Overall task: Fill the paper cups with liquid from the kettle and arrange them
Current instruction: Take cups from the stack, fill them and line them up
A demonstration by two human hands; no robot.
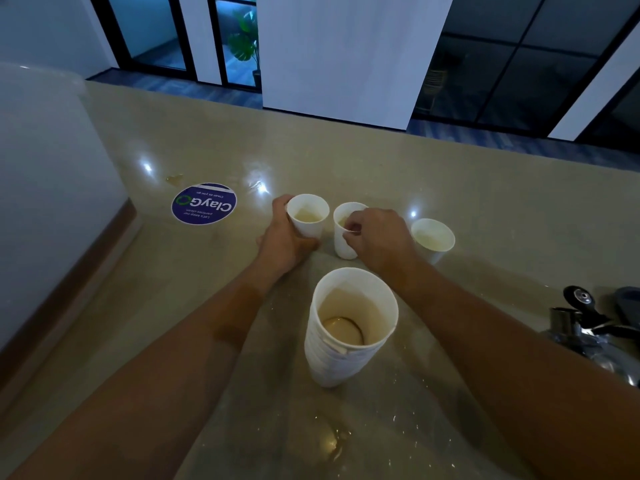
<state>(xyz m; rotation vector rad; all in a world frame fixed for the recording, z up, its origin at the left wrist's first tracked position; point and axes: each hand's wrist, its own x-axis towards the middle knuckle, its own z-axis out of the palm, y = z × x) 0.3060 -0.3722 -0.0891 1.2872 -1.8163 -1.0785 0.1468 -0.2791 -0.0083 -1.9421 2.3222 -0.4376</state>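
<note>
Three white paper cups stand in a row on the beige counter (pixel 450 188), each with pale liquid inside. My left hand (pixel 284 237) grips the left cup (pixel 308 216) around its side. My right hand (pixel 377 237) pinches the rim of the middle cup (pixel 346 233) with thumb and fingers. The right cup (pixel 433 237) stands free beside my right wrist. Closer to me is a tall stack of nested cups (pixel 346 327), with a little liquid in the top one. The metal kettle (pixel 595 334) sits at the right edge, partly cut off.
A round blue sticker (pixel 204 203) lies on the counter to the left of the cups. A small spill (pixel 175 179) shows behind it and a puddle (pixel 332 441) near the front. A white wall panel (pixel 52 202) borders the left side. The counter's far edge drops to a dark floor.
</note>
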